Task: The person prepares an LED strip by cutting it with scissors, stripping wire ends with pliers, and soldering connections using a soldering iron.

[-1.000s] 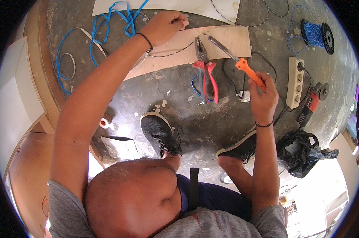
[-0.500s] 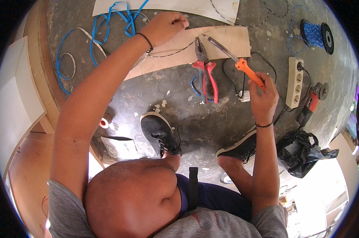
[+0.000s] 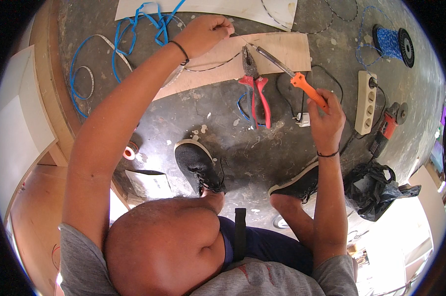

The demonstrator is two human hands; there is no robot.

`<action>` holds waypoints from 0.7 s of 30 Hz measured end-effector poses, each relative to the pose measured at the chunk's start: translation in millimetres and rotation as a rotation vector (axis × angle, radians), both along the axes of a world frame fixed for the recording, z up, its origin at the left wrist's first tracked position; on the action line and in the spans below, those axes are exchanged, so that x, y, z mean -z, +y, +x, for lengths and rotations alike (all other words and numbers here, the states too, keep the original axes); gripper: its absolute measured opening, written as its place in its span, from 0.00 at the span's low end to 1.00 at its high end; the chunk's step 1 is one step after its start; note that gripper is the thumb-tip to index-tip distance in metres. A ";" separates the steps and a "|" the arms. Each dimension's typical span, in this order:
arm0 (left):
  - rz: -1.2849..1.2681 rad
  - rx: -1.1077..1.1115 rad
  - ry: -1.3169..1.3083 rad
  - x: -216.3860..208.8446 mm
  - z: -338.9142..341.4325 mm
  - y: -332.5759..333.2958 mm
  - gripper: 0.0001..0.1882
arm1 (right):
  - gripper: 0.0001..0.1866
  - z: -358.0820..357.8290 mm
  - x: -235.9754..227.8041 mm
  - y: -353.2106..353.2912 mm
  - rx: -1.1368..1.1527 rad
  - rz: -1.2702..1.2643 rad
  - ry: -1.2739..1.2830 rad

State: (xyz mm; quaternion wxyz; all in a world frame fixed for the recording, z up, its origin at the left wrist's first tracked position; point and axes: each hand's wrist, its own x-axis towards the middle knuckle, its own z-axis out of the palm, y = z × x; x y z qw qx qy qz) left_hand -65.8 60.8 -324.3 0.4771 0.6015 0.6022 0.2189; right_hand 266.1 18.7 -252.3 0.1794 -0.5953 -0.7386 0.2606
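While an orange-handled soldering iron (image 3: 299,79) with a metal shaft is clasped in the right hand (image 3: 327,118), its tip is held over a flat strip of pale plywood (image 3: 287,52). Near this tip, a thin, pale strand (image 3: 241,37) is pinched between the joined fingertips of the left hand (image 3: 203,35). Steel pliers (image 3: 251,69) with red-and-black handles are laid partly on the strip.

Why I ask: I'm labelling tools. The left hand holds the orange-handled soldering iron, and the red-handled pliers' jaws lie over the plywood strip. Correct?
Not quite: the head view shows the right hand holding the soldering iron, not the left hand. The pliers do lie with their jaws over the plywood strip.
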 end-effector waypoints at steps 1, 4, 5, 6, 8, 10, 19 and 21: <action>-0.005 -0.001 -0.008 -0.4 -0.1 -0.2 0.12 | 0.11 -0.3 0.1 0.0 0.005 0.001 0.019; -0.014 0.004 -0.016 1.0 -0.7 0.0 0.11 | 0.11 0.7 1.2 0.5 -0.006 0.008 0.006; -0.018 0.011 -0.015 2.0 -0.9 0.2 0.11 | 0.11 0.7 1.2 0.4 -0.005 0.008 0.006; -0.019 0.010 -0.014 2.5 -1.6 0.0 0.11 | 0.11 0.1 1.1 0.4 -0.001 0.001 0.002; -0.010 0.012 -0.029 3.7 -2.8 -0.5 0.11 | 0.11 -0.8 0.8 0.5 0.003 -0.006 -0.001; 0.000 0.019 -0.001 1.0 -2.0 -0.5 0.11 | 0.11 -0.8 0.6 0.4 0.003 -0.006 0.011; 0.003 0.020 0.005 3.3 -2.4 0.3 0.10 | 0.11 -1.2 -1.0 -0.1 0.009 -0.009 0.001; 0.002 0.020 0.007 2.6 -1.8 0.8 0.10 | 0.11 -0.7 -0.3 -0.2 0.009 -0.007 0.007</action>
